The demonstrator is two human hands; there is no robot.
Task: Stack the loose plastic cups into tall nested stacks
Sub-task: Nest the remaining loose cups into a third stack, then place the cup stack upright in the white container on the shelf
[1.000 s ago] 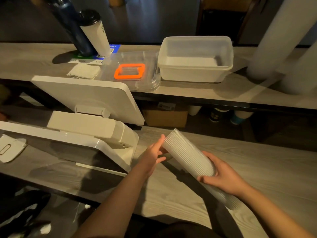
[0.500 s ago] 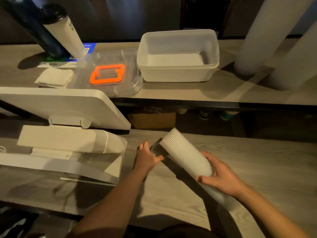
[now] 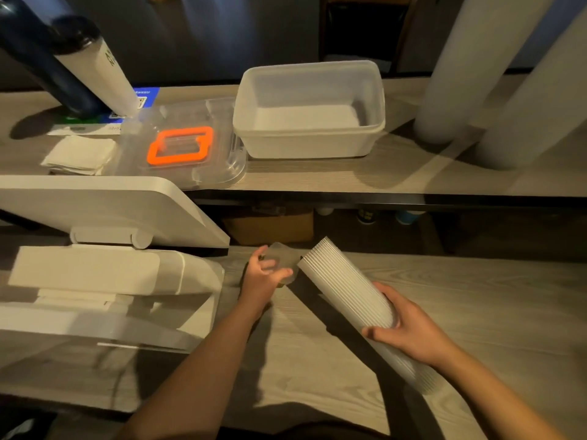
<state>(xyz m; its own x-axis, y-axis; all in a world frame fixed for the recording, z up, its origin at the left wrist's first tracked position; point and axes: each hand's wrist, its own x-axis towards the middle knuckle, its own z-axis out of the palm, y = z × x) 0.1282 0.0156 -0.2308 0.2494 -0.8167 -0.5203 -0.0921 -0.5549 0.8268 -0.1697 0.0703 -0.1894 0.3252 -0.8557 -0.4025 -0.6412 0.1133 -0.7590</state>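
right hand (image 3: pixel 409 331) wraps the mid-body of the nested cup stack (image 3: pixel 352 300), fingers curled round it; the stack is tilted, open end up and away toward the left hand, far end low near the bench (image 3: pixel 476 296).

left hand (image 3: pixel 263 277) holds a single clear plastic cup (image 3: pixel 282 262) just beside the stack's open mouth, thumb and fingers curled on its wall.

judgement: cups thin, very light, slick, easily crushed, so grip the loose cup lightly by the sidewall. the stack is stiffer but could slide apart if tipped.

room: open bench to the right; white terminal (image 3: pixel 104 281) crowds the left; upper shelf edge (image 3: pixel 381 198) runs overhead beyond, carrying a white tub (image 3: pixel 311 138).
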